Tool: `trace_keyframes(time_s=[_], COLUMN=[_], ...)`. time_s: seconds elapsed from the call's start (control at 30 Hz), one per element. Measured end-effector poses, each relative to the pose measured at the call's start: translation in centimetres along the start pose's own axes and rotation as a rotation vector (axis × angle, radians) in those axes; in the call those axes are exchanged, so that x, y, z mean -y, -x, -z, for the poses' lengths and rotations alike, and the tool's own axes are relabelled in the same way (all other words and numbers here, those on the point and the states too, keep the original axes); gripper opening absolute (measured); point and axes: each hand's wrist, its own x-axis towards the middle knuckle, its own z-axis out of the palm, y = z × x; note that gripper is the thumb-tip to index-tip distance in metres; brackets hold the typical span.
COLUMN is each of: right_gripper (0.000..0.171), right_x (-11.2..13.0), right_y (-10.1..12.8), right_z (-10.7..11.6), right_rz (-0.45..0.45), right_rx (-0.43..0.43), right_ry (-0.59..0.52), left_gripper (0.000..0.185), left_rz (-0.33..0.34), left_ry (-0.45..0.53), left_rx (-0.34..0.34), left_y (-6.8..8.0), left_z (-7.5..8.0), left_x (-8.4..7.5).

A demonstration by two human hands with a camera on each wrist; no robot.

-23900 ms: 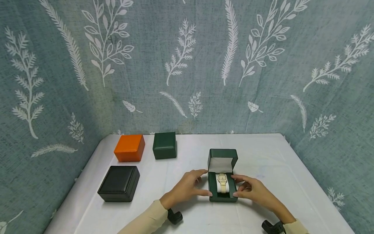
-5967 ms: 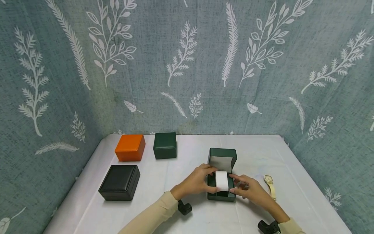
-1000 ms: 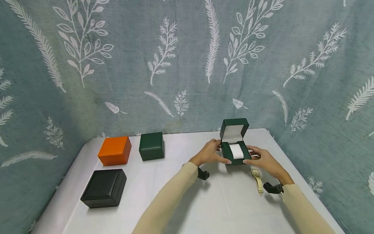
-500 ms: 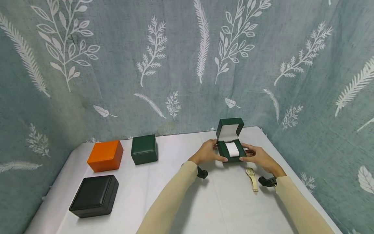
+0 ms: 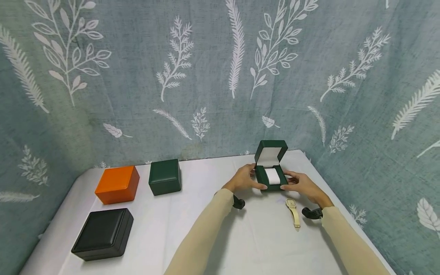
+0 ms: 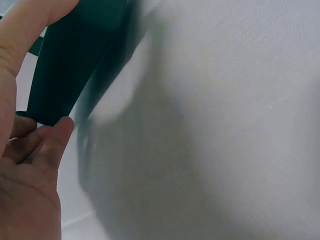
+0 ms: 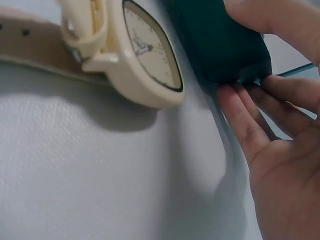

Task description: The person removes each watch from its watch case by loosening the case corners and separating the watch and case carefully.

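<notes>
An open green watch box (image 5: 271,144) stands toward the back right of the white table, its lid raised and a white cushion (image 5: 272,176) inside. My left hand (image 5: 243,179) grips its left side, thumb at the front corner and fingers toward the back. On the other side, my right hand (image 5: 304,186) holds the box the same way. The left wrist view shows the thumb and fingertips on the green wall (image 6: 75,55). A cream-coloured wristwatch (image 5: 292,210) lies in front of the box, near my right wrist; its dial (image 7: 150,47) is large in the right wrist view.
At the left of the table (image 5: 192,217) stand three closed boxes: an orange box (image 5: 117,184), another green box (image 5: 165,176) and a black box (image 5: 103,233). A leaf-patterned curtain (image 5: 213,76) hangs behind the table and at both sides.
The watch, earlier on the cushion, now lies on the table. Both hands have moved the open box back and right since six seconds ago. Lately, mostly the head view has turned right.
</notes>
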Motion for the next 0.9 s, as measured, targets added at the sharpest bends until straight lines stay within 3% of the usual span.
trace_keyframes(time_s=[0.23,0.43,0.6,0.9], right_gripper=[0.084,0.084,0.085,0.086], right_x=[-0.32,-0.43,-0.45,-0.16], right_y=[-0.01,-0.04,0.08,-0.09], right_z=[0.01,0.09,0.10,0.13], right_rz=[-0.004,0.014,0.003,0.012], right_rx=[-0.001,0.014,0.006,0.017], right_ry=[-0.022,-0.037,-0.033,-0.021], left_gripper=[0.099,0.106,0.103,0.108], left_rz=[0.032,0.081,0.061,0.103], left_ry=[0.051,0.038,0.039,0.053], left_rx=[0.012,0.025,0.037,0.046], left_y=[-0.20,-0.28,-0.35,-0.26], left_z=[-0.43,-0.68,-0.98,-1.05], left_x=[0.13,0.41,0.49,0.65])
